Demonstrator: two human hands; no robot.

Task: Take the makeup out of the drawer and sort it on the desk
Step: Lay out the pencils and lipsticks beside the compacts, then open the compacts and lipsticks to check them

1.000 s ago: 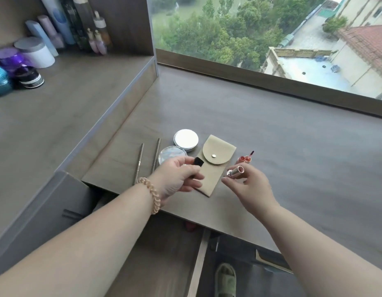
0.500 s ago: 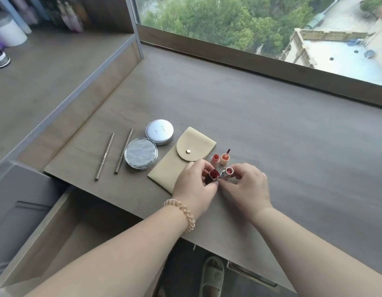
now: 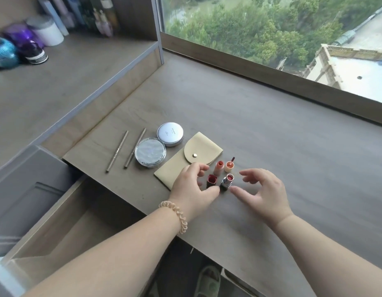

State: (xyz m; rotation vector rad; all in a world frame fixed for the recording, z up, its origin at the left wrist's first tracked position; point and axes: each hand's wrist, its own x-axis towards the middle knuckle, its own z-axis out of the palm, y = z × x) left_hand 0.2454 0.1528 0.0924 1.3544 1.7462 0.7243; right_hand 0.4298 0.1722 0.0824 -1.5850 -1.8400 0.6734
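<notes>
While upright, lipsticks (image 3: 227, 180) between loosened hands (image 3: 194, 187).

Upper left of the frame, my raised shelf (image 3: 63, 82) carries a blurred row of toiletries: a teal jar (image 3: 2, 52) at the far left edge, a dark jar with a white label (image 3: 34, 53) beside it, a purple jar (image 3: 20, 35) behind, a white tub with a grey lid (image 3: 46, 30), and tall bottles (image 3: 87, 13) along the back. Across the top right, the window (image 3: 271, 24) looks down on green trees (image 3: 250, 35) and a pale flat rooftop (image 3: 353, 71). At the bottom centre, below the counter edge, 1 green slipper (image 3: 208, 281) sits on the dark floor. A coiled beige hair tie (image 3: 175, 215) circles my left wrist.
</notes>
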